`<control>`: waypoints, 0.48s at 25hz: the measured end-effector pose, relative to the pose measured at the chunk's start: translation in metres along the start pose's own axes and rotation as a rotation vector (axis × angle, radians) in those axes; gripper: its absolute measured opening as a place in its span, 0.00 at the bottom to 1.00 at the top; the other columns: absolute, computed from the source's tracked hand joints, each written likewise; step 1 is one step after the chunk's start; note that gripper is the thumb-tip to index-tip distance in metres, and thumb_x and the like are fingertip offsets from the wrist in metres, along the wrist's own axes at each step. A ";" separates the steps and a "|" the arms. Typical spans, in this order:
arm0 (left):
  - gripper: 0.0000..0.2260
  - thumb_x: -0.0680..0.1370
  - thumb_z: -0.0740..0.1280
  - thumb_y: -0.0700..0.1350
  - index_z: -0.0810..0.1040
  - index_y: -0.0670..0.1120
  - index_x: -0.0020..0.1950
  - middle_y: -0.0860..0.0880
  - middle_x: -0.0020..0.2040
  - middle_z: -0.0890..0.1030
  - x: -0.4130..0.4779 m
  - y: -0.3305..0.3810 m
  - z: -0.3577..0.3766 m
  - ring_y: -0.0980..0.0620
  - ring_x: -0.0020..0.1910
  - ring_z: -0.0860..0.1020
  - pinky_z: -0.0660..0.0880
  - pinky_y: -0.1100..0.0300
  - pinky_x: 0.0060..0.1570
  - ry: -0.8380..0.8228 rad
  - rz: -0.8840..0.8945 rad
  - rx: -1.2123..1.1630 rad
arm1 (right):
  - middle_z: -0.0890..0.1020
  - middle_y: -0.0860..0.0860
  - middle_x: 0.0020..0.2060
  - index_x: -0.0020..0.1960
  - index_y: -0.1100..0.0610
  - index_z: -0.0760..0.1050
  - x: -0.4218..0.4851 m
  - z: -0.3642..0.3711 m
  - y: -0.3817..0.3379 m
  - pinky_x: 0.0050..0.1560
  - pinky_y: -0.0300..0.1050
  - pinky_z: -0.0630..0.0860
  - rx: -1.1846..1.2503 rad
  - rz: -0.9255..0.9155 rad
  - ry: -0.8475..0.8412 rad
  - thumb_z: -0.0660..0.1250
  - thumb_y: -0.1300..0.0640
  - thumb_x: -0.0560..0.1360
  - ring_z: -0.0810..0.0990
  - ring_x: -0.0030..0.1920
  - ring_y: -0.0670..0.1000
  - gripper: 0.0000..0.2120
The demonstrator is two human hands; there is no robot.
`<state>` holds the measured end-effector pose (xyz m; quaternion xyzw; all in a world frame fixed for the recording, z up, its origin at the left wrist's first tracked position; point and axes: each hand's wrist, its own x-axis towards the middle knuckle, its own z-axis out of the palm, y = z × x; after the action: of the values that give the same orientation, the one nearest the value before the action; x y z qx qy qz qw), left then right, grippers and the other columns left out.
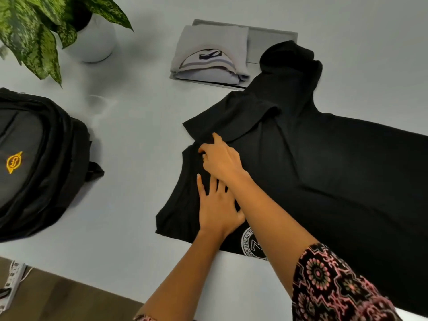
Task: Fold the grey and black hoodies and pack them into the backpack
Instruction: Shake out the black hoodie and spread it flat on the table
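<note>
Here, the black hoodie (324,170) lay spread on the white counter (139,228). The left grip (217,205) pressed flat on it, fingers straight and open. The right grip (220,156) reached across just above, its fingers curled and pinching a fold of the black cloth. The grey hoodie (208,42) sat folded at the back. The backpack (41,158) lay well apart on the left, near a plant (34,31).

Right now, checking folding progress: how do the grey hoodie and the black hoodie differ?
The grey hoodie is a compact folded stack; the black hoodie lies spread, only partly folded. The grey hoodie sits farther off than the black hoodie. Both are outside the backpack.
</note>
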<state>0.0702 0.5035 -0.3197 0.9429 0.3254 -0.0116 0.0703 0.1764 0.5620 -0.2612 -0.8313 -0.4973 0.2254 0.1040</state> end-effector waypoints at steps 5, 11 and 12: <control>0.34 0.77 0.52 0.67 0.59 0.50 0.79 0.44 0.79 0.59 0.001 0.000 -0.002 0.42 0.80 0.48 0.46 0.33 0.73 0.024 -0.029 -0.074 | 0.73 0.54 0.65 0.68 0.56 0.72 0.013 -0.007 0.015 0.58 0.49 0.74 0.128 0.049 0.143 0.64 0.55 0.79 0.74 0.63 0.54 0.18; 0.35 0.78 0.49 0.69 0.52 0.53 0.81 0.47 0.81 0.49 0.001 0.002 0.000 0.45 0.80 0.43 0.45 0.35 0.74 0.027 -0.049 -0.041 | 0.78 0.47 0.41 0.49 0.54 0.72 -0.034 -0.081 0.056 0.45 0.43 0.79 0.863 0.143 0.553 0.75 0.56 0.71 0.80 0.42 0.48 0.13; 0.35 0.78 0.48 0.70 0.52 0.53 0.81 0.47 0.81 0.49 0.000 0.002 0.000 0.45 0.80 0.43 0.45 0.35 0.74 0.028 -0.048 -0.039 | 0.78 0.48 0.42 0.50 0.54 0.71 -0.050 -0.099 0.064 0.47 0.46 0.81 1.008 0.108 0.553 0.74 0.60 0.71 0.81 0.43 0.48 0.14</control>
<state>0.0720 0.5019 -0.3196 0.9333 0.3491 0.0064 0.0839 0.2531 0.4924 -0.1860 -0.7314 -0.2398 0.2136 0.6016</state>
